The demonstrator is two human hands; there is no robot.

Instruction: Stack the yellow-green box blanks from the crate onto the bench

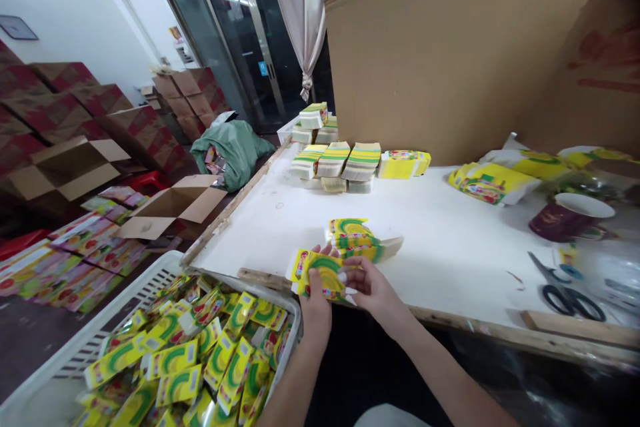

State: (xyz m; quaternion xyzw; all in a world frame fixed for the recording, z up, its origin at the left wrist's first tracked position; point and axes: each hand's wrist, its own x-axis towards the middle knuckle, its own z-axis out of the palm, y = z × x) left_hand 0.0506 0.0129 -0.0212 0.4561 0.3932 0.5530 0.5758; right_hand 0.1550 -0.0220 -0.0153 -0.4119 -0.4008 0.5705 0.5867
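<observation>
At the white table (430, 220), below frame centre, a yellow carton (329, 273), judged light, crushable, best edge-held, is clamped by the left hand (316, 303) and end-pinched by the right hand (369, 285).

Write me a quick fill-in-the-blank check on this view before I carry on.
1. The left hand grips a box whose main background colour is ____.
2. The basket, heaped with similar boxes, is on the picture's ____ side.
3. The scissors lie on the picture's ____ side, near the mug.
4. The tabletop under the scissors is ____ in colour.
Missing words: yellow; left; right; white.
</observation>
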